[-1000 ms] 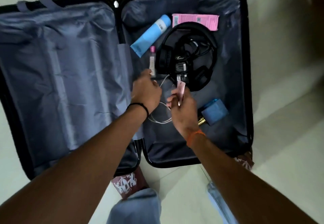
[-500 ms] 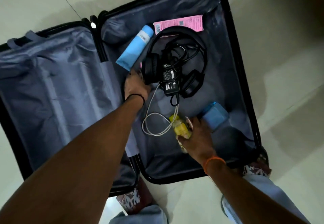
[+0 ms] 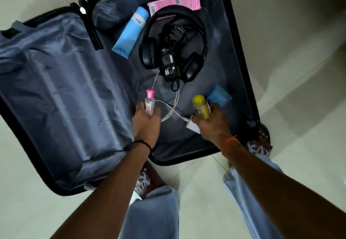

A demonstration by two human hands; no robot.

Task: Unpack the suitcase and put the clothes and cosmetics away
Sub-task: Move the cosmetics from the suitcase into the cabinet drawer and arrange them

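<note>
The suitcase (image 3: 46,93) lay open on the pale tiled floor (image 3: 299,70), its left half covered by a grey zipped lining. In the right half, near the hinge, a light blue tube (image 3: 131,33) lay slanted, and beyond it a pink box (image 3: 175,2) rested against the far wall. Black headphones (image 3: 174,38) ringed a black power adapter (image 3: 169,63) and its coiled cable. A white cable (image 3: 173,106) looped across the lining between the two hands.

The left hand (image 3: 147,122), a black band at its wrist, gripped a small clear bottle with a pink cap (image 3: 150,99), held upright above the lining. The right hand (image 3: 211,122), an orange thread at its wrist, curled round a small yellow bottle (image 3: 200,106), with a thin pale item pinched alongside it that was too blurred to identify. A white plug (image 3: 192,125) showed just under that hand. A blue box (image 3: 218,95) lay just beyond the yellow bottle, near the right wall of the suitcase.
</note>
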